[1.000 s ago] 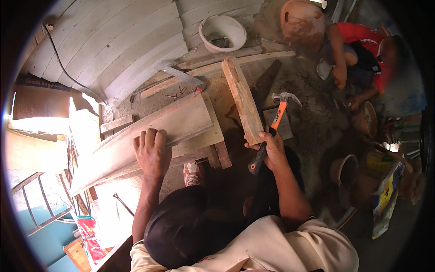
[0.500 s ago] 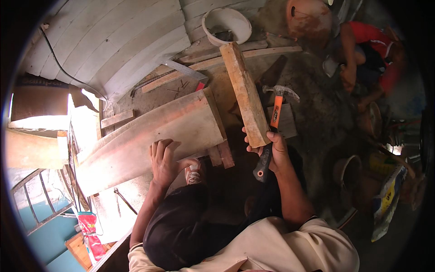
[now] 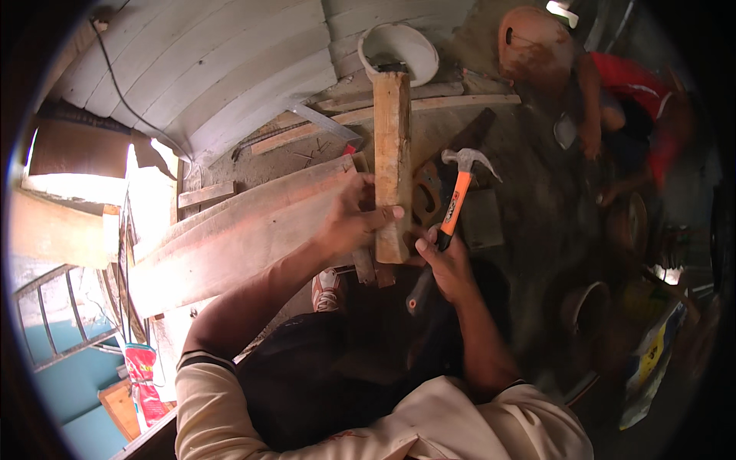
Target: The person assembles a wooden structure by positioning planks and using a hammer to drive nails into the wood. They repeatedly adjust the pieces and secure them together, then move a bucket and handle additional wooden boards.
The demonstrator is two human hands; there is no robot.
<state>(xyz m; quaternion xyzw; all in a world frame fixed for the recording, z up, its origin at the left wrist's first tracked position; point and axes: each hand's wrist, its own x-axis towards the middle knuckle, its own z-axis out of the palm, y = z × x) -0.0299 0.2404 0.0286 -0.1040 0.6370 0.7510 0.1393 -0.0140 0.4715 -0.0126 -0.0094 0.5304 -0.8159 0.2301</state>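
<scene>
1. Block (image 3: 392, 165) is gripped near its lower end by the left hand (image 3: 354, 218), held upright over the planks (image 3: 245, 230).
2. Hammer (image 3: 452, 203) is clasped by the right hand (image 3: 447, 264), head up beside the block.
3. Steadying is best done with the block kept firm and fingers kept off any strike line.
4. Since the earlier frames, the left hand has been moved from the planks onto the block, now nearer vertical.

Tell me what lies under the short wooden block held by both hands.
Under the wooden block show wide pale planks and a dark saw blade. The left hand hides its lower left side; what its bottom end rests on is covered.
</scene>
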